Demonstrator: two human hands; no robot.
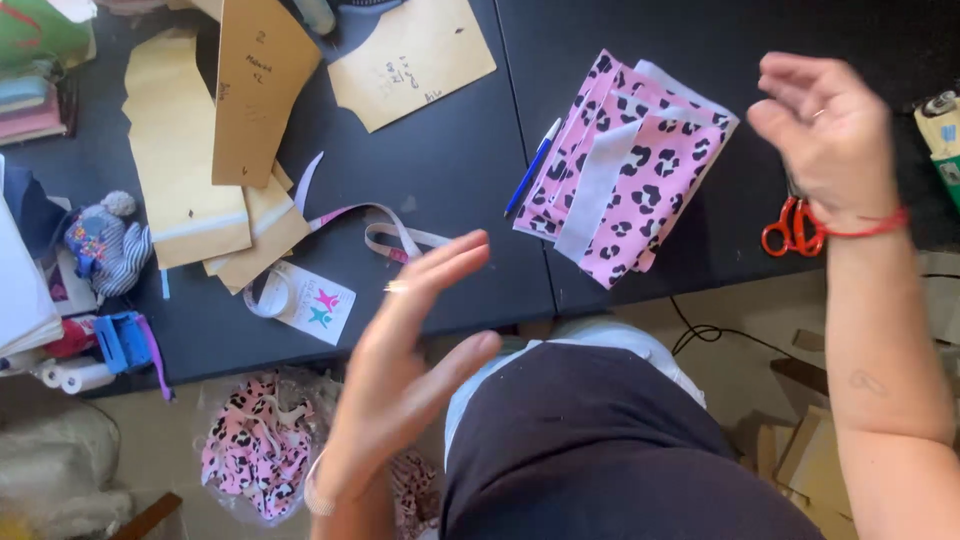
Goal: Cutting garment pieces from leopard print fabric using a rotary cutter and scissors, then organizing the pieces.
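At the far left edge of the dark table (470, 180) lies a stack of folded cloth (35, 75) in green and pink tones; nearer along that edge sit a small striped stuffed toy (105, 245), a blue plastic tool (122, 340) and white rolls (70, 375). To the right of these, several tan paper pattern pieces (185, 160) overlap one another, one brown piece (258, 85) lying across the top and a further piece (412, 60) at the far middle. A measuring tape (385, 232) curls beside a white card with coloured stars (312, 303) at the near table edge. Below the table, on the floor, a clear bag of pink leopard-print scraps (260, 450) is visible. The left hand (405, 370) is raised above the near table edge, open, fingers straight and together, gripping nothing; its outline is blurred. A blue pen (532, 166) lies just left of the folded pink leopard-print fabric (650, 170), touching or nearly touching its edge. That fabric lies on the table right of centre, between the two hands and apart from both, with a grey strip (597, 190) laid across it. The right hand (825, 130) is held up over the right part of the table, open with fingers loosely curved, holding nothing, a red cord at the wrist. Red-handled scissors (793, 228) lie on the table beneath that wrist, partly hidden. Cardboard pieces (810, 450) rest on the floor at near right.
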